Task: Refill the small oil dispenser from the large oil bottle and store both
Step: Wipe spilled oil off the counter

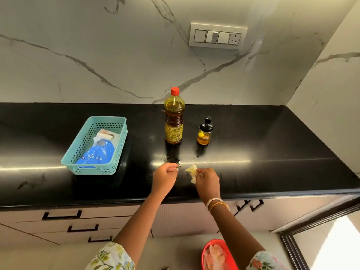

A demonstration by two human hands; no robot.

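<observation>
The large oil bottle (174,117), with a red cap and a yellow label, stands upright on the black counter (263,152) near the marble wall. To its right stands the small oil dispenser (205,131) with a black top and yellow oil in its lower part. Nearer the front edge, my right hand (206,182) pinches a crumpled, oil-stained tissue (191,172). My left hand (164,177) is curled just left of it, its fingertips pinched together over the counter; what they hold is too small to tell. Small oil drops (171,159) glisten in front of the bottle.
A teal perforated basket (72,160) holding a blue pouch and a small packet sits at the counter's left. Drawers with black handles (62,215) run below. A red bin (208,248) stands on the floor at the lower right. A switch panel (217,36) is on the wall.
</observation>
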